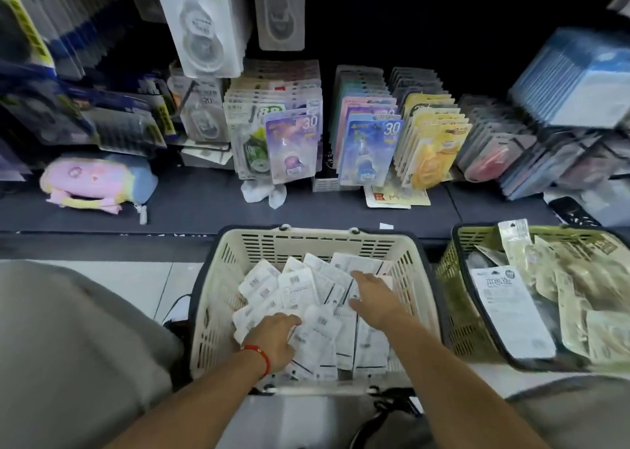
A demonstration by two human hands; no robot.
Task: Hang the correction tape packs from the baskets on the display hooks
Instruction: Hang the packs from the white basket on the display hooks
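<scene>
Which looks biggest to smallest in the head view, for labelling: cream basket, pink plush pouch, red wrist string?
1. cream basket
2. pink plush pouch, though it lies farther off
3. red wrist string by the left hand

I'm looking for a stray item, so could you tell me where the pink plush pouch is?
The pink plush pouch lies on the dark shelf, at the left of the head view, left of the cream basket.

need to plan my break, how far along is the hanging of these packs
Done: rows of packs already hang on the display hooks, though who hung them is unclear. In hand: both hands are in the cream basket, the left hand and right hand on the white packs, none lifted yet. Left: that heap, plus the full green basket.
</scene>
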